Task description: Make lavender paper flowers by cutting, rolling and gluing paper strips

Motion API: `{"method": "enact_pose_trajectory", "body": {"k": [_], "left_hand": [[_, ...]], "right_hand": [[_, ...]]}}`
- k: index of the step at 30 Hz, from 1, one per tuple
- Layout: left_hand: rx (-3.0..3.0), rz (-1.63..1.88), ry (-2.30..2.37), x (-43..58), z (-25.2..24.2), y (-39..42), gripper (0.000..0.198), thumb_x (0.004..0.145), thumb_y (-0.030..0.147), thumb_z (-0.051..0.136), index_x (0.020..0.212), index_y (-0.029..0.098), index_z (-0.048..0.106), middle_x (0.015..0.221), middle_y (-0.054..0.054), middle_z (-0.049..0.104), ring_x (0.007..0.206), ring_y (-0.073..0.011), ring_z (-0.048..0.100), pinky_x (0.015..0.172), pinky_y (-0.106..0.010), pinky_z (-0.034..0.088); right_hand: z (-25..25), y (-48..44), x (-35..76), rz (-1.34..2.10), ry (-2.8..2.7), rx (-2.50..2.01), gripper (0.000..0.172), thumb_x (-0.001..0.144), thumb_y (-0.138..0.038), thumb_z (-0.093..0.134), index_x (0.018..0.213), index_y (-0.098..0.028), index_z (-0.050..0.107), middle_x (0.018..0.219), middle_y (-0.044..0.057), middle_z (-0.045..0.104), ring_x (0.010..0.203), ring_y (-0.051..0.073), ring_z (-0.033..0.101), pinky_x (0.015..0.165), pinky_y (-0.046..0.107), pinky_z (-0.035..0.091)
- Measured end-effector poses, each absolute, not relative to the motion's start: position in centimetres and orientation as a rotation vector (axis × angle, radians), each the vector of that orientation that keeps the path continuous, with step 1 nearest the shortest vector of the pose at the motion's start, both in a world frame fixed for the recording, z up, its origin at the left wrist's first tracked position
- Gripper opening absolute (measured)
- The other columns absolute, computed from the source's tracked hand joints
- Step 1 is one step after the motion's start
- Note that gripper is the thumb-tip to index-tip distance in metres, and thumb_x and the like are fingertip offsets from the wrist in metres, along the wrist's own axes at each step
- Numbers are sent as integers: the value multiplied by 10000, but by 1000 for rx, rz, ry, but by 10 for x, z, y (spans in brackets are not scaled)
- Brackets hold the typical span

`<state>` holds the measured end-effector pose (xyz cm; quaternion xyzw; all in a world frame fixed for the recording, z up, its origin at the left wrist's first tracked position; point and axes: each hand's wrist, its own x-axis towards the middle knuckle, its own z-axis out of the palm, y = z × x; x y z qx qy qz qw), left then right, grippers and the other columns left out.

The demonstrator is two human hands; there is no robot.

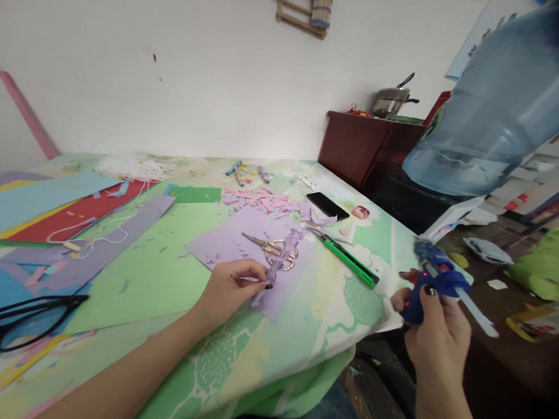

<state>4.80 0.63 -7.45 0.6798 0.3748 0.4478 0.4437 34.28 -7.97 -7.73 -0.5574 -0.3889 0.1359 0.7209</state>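
My left hand (231,289) pinches a strip of frilled purple paper (282,258) between thumb and fingers. The strip stretches away from the hand, across gold-handled scissors (263,243) that lie on a purple paper sheet (226,235). Off the table's right edge, my right hand (435,327) is wrapped around a blue hot glue gun (438,273). A white glue stick (478,312) pokes out of its back, and a small red light glows on its side. Right of the purple sheet lies a green utility knife (352,261).
Pink and purple paper scraps (261,200) lie beyond the sheet, near a black phone (327,206). Coloured paper sheets (87,215), white string (134,167) and black eyeglasses (30,321) cover the left side. A large water bottle (491,108) stands at the right.
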Motion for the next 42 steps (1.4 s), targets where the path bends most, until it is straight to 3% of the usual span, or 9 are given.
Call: {"method": "enact_pose_trajectory", "body": {"k": [2,5,9,13,19,26,32,42], "left_hand": [[1747,1127,915,48,-74,6,54,686,171,676,639,164,650,767,-45,696,793,-166,653,690,-226,537],[1811,1160,913,47,-75,6,65,673,116,656,635,169,655,776,-44,711,781,-165,665,672,-215,534],[1860,1183,897,46,-75,5,92,668,89,643,631,172,659,779,-44,721,757,-160,672,648,-202,531],[1872,1190,894,47,-73,4,95,668,86,647,631,172,662,784,-48,724,750,-160,677,629,-194,533],[1893,1198,884,47,-71,2,107,664,74,641,621,169,661,768,-51,727,721,-158,674,606,-193,528],[1901,1183,885,48,-69,3,92,686,102,638,629,168,667,781,-57,731,722,-162,673,609,-203,526],[1846,1170,919,49,-67,1,75,672,129,653,614,173,671,785,-60,729,730,-173,670,621,-221,532],[1818,1175,912,48,-69,2,77,668,121,658,611,171,671,779,-54,726,721,-163,665,621,-211,527]], "right_hand": [[-71,-88,320,534,-831,-1111,232,809,-388,583,907,-177,584,835,47,579,422,49,358,369,208,235],[-71,-98,299,835,-879,-1048,303,720,-399,686,904,-175,602,646,10,562,351,33,287,338,205,183],[-81,-108,287,1063,-1034,-1104,313,710,-439,687,788,-147,604,675,46,611,309,22,311,316,209,214],[-94,-108,279,1115,-1195,-1150,301,796,-437,610,836,-139,605,725,66,637,336,47,394,329,211,319],[-100,-101,265,1086,-1347,-1226,331,826,-459,575,891,-136,607,762,71,625,491,105,504,456,246,443],[-101,-97,259,965,-1380,-1292,368,833,-504,530,825,-139,581,672,47,587,475,111,487,445,248,426],[-97,-97,260,808,-1534,-1315,280,871,-366,514,667,-175,522,500,-23,457,456,100,423,426,216,343],[-104,-98,263,683,-1604,-1369,225,860,-355,525,731,-178,581,489,-36,439,458,108,417,421,213,328]]}}
